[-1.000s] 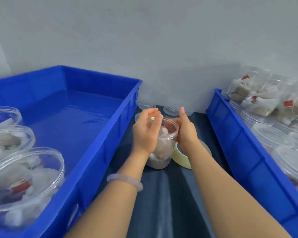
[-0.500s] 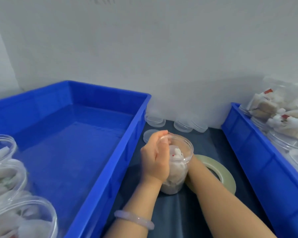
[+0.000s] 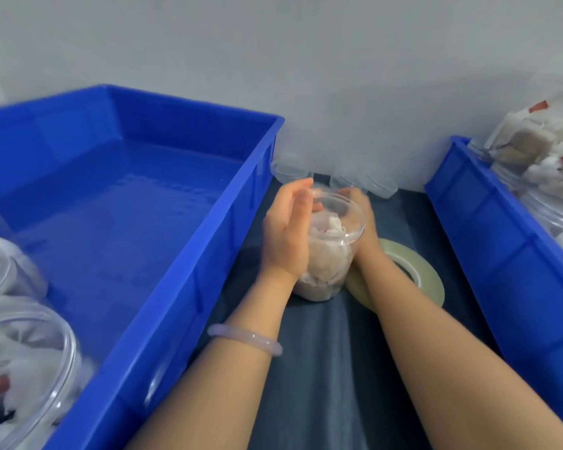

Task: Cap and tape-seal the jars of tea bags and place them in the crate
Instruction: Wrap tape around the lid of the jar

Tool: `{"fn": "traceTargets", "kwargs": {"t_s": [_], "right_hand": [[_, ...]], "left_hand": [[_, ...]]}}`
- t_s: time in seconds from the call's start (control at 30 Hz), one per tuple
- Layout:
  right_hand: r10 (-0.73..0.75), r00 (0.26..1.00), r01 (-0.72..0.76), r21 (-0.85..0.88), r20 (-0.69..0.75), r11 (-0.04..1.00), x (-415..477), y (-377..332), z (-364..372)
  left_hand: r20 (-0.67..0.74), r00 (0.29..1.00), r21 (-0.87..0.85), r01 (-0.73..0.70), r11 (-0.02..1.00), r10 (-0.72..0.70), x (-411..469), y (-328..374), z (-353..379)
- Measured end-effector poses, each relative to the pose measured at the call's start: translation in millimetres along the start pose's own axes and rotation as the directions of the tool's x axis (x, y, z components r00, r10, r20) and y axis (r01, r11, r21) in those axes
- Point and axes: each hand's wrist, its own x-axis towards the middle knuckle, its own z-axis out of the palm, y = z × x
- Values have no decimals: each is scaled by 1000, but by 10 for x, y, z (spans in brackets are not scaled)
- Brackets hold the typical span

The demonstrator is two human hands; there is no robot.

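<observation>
A dark cloth (image 3: 332,368) is lying between the left crate (image 3: 208,254) and the right crate (image 3: 501,238), below a pale wall. The jar of tea bags (image 3: 329,258) is standing upright on it. The left hand (image 3: 286,235) is curling round its left side up to the rim, and the right hand (image 3: 361,216) is wrapping its fingers over the far-right rim. The tape roll (image 3: 418,269) is lying flat just beside the jar, under the right forearm. Spare lids (image 3: 290,172) are sitting by the wall.

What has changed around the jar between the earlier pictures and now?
The right hand has come up from low behind the jar and now holds its far rim. The left hand still holds the jar's left side. The jar stays on the dark mat, beside the tape roll.
</observation>
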Motion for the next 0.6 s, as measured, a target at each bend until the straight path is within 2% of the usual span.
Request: {"fn": "traceTargets", "kwargs": {"t_s": [0.07, 0.17, 0.23, 0.33, 0.43, 0.53, 0.6], "right_hand": [[66, 983, -33, 188, -171, 982, -95, 2, -57], [122, 927, 23, 379, -355, 925, -284, 12, -178], [127, 924, 80, 508, -360, 858, -347, -98, -317], [49, 966, 119, 607, -253, 786, -462, -328, -528], [-125, 982, 180, 508, -142, 842, -618, -542, -567], [-253, 966, 257, 234, -47, 938, -810, -648, -462], [-301, 954, 300, 92, -7, 950, -872, -615, -423]], "left_hand": [[-17, 997, 23, 70, 997, -69, -59, -90, -9], [-52, 981, 61, 189, 980, -186, -117, -168, -32], [-69, 975, 64, 215, 975, -211, -104, -183, -33], [-61, 972, 71, 231, 970, -227, -102, -173, -32], [-82, 972, 72, 228, 971, -222, -113, -136, -17], [-28, 979, 26, 201, 979, -200, -124, -141, -14], [22, 983, -36, 181, 983, -181, -129, -170, -20]]}}
